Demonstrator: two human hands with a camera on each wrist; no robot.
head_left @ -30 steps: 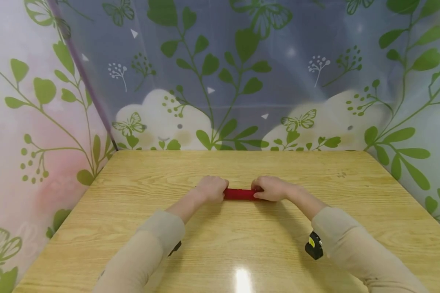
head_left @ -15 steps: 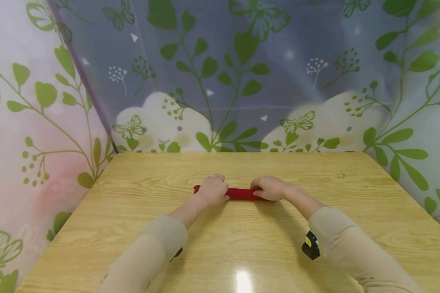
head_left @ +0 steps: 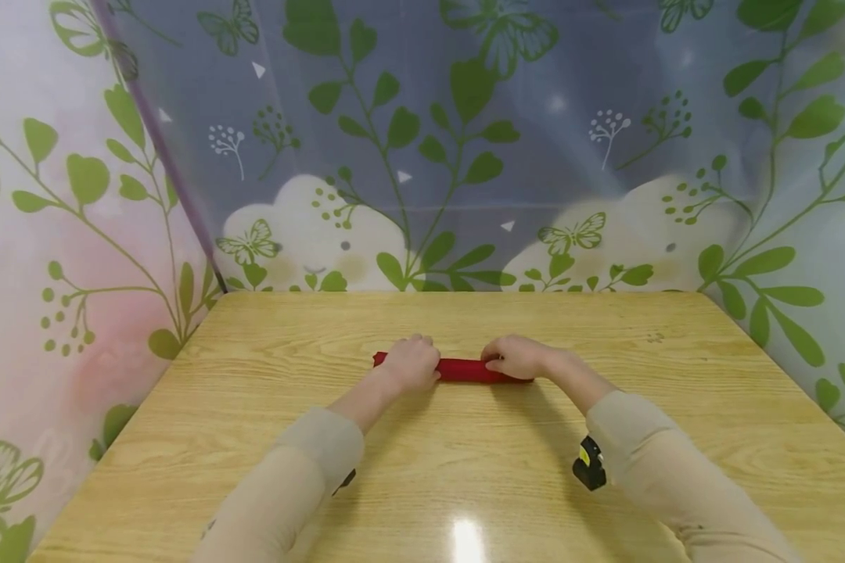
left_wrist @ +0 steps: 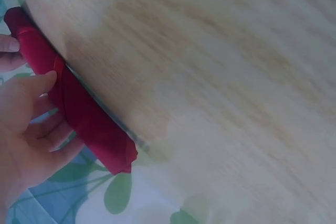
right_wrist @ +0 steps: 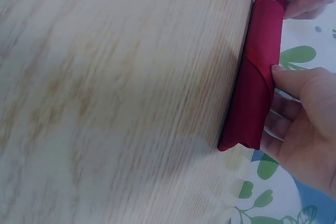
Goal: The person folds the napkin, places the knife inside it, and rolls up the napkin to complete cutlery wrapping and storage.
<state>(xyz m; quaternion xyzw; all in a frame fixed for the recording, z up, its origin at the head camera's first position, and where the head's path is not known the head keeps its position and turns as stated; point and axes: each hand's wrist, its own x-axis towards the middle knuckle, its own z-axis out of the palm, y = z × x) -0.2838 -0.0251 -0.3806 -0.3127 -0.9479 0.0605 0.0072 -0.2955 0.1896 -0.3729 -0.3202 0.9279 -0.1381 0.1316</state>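
A roll of red cloth (head_left: 461,371) lies crosswise on the wooden table, with slanting fold edges visible on its surface in the wrist views. Toward its left end, my left hand (head_left: 410,366) holds it, and a short stub sticks out past that hand. My right hand (head_left: 521,357) grips it near the right end. In the left wrist view the left thumb rests on the cloth roll (left_wrist: 92,116) and the fingers reach along its far side. The right wrist view has the right hand (right_wrist: 310,121) with its thumb against the roll (right_wrist: 249,98); some fingertips are hidden behind the cloth.
The light wooden table (head_left: 422,461) stretches around the roll to a straight back edge. Behind and beside it hang printed curtains (head_left: 451,156) with leaves and butterflies. A black wrist device (head_left: 590,464) hangs under the right sleeve.
My left hand has shifted slightly inward along the roll, uncovering its left end. The right hand has lifted a little, and the roll's right end shows beneath it.
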